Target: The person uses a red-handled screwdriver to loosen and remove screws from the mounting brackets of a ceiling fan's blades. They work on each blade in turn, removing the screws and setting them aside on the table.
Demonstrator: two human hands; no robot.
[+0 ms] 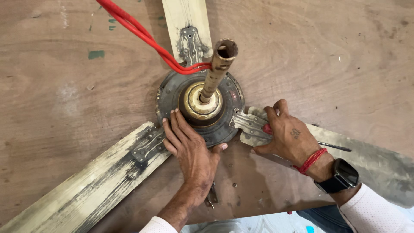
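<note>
There is one view only, from the person's head, looking almost straight down and close over the fan (200, 103) on the board (64, 86). Both hands enter from the bottom edge, the fan hub just beyond them.

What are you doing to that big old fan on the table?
A person is working on a dirty ceiling fan lying on a wooden table. The left hand rests flat on the round motor body, steadying it. The right hand presses on the metal bracket of one blade and seems to hold a thin tool with a red handle. Red wires run from the fan's middle rod. All three blades are attached.
</note>
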